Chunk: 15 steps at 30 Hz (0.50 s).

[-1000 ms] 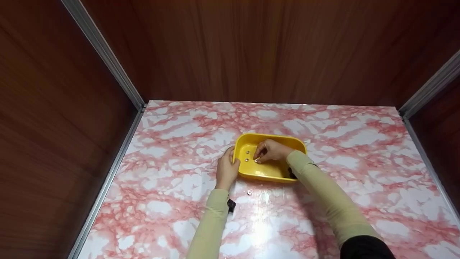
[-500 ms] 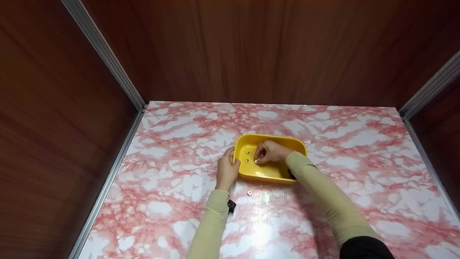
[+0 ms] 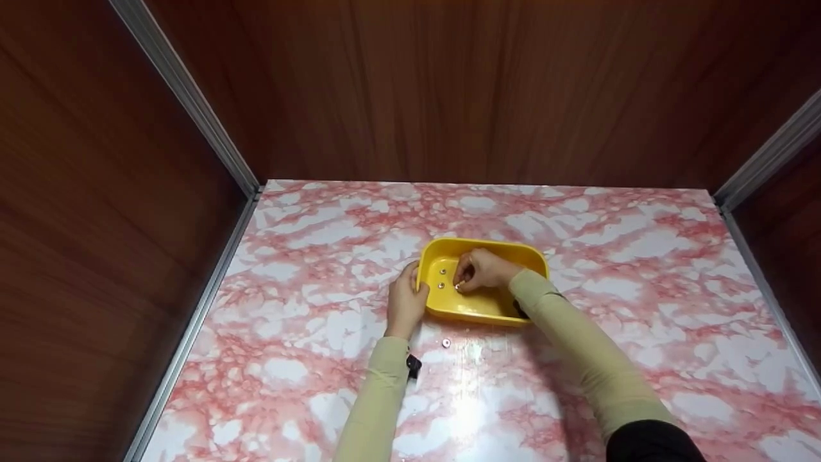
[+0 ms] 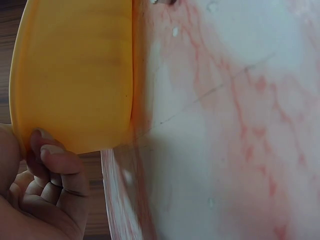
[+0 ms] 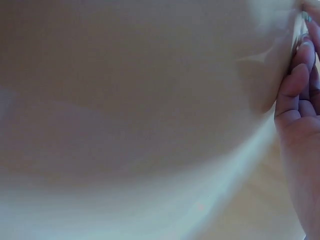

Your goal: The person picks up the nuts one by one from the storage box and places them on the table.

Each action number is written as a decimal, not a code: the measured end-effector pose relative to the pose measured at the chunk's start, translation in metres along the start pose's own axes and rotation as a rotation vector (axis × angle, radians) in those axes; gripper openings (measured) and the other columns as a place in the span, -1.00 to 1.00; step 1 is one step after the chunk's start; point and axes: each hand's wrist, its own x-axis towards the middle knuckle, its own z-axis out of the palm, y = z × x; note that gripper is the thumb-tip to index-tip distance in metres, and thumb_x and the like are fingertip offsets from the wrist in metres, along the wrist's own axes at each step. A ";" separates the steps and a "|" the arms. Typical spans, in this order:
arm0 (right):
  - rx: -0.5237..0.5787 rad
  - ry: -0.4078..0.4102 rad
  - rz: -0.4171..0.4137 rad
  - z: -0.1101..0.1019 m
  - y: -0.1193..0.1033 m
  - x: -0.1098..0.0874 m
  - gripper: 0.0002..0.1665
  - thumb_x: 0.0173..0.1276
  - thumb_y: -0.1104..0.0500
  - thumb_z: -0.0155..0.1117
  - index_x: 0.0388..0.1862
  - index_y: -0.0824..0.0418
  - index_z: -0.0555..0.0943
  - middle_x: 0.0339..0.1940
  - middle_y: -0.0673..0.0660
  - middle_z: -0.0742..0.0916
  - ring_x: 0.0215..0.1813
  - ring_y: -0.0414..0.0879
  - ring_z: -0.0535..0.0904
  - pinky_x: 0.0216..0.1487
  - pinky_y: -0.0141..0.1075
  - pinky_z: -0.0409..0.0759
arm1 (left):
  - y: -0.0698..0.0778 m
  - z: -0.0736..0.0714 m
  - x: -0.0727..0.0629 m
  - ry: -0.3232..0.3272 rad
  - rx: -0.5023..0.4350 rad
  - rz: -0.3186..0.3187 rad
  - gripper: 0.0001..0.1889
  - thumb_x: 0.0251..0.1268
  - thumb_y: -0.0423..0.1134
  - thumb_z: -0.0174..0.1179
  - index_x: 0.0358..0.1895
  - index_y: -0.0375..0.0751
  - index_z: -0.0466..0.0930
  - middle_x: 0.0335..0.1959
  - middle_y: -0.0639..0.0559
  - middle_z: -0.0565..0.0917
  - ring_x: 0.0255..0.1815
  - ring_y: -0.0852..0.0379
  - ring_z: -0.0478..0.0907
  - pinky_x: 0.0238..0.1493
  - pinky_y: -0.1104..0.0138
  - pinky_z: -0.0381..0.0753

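Observation:
A yellow plastic tub [image 3: 478, 316] stands on the table. My left hand [image 3: 405, 305] grips its left end, thumb over the rim; the left wrist view shows curled fingers [image 4: 62, 162] against the tub's wall. Inside the tub, my right hand [image 3: 484, 269] pinches a small, shiny round piece [image 3: 457, 287] between thumb and fingertips. In the right wrist view, a glint of that piece [image 5: 306, 17] shows at the fingertips. Left of this hand, two similar round pieces, one farther back [image 3: 442, 272] and one nearer [image 3: 441, 285], lie on the tub's floor. Their exact kind is too small to tell.
Another small round piece [image 3: 446, 343] lies on the red-and-white marbled tabletop [image 3: 308, 385], in front of the tub. Dark wood-grain panels [image 3: 449, 96] with metal edge strips [image 3: 192, 96] enclose the table at the back and both sides.

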 end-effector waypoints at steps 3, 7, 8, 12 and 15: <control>-0.016 0.009 -0.020 0.000 0.001 0.000 -0.86 0.01 0.32 0.48 -0.39 0.26 0.73 -0.45 0.02 0.70 -0.39 -0.22 0.55 -0.34 -0.40 0.53 | -0.001 0.000 0.000 -0.003 -0.005 0.002 -0.49 0.14 -0.47 0.18 0.24 -0.24 0.48 -0.29 -0.17 0.64 -0.70 0.22 0.24 -0.52 0.32 0.37; -0.049 0.026 -0.054 0.001 0.003 -0.001 -0.87 0.01 0.31 0.48 -0.40 0.25 0.73 -0.47 0.01 0.70 -0.40 -0.23 0.55 -0.35 -0.40 0.53 | -0.001 0.001 0.000 -0.007 -0.005 0.003 -0.48 0.14 -0.48 0.19 0.25 -0.25 0.47 -0.13 -0.18 0.65 -0.69 0.22 0.24 -0.49 0.32 0.39; -0.051 0.029 -0.056 0.001 0.004 -0.001 -0.87 0.01 0.30 0.48 -0.39 0.25 0.73 -0.47 0.00 0.70 -0.40 -0.23 0.55 -0.35 -0.40 0.53 | -0.001 0.001 0.000 -0.008 -0.003 0.002 -0.48 0.14 -0.48 0.19 0.25 -0.25 0.47 -0.10 -0.18 0.65 -0.69 0.21 0.25 -0.49 0.32 0.39; -0.016 0.041 -0.043 0.000 0.004 -0.001 -0.86 0.02 0.32 0.47 -0.38 0.28 0.73 -0.47 0.00 0.71 -0.41 -0.24 0.55 -0.34 -0.42 0.54 | 0.000 0.000 0.000 -0.007 0.012 0.008 -0.49 0.13 -0.47 0.19 0.23 -0.24 0.48 -0.23 -0.14 0.65 -0.68 0.22 0.24 -0.50 0.33 0.37; 0.032 0.039 -0.015 -0.002 0.003 -0.001 -0.86 0.03 0.33 0.47 -0.37 0.29 0.73 -0.47 0.05 0.72 -0.41 -0.19 0.56 -0.36 -0.42 0.54 | 0.000 0.000 0.001 0.001 0.020 0.016 -0.50 0.13 -0.48 0.18 0.22 -0.24 0.50 -0.36 -0.10 0.62 -0.68 0.21 0.22 -0.50 0.31 0.37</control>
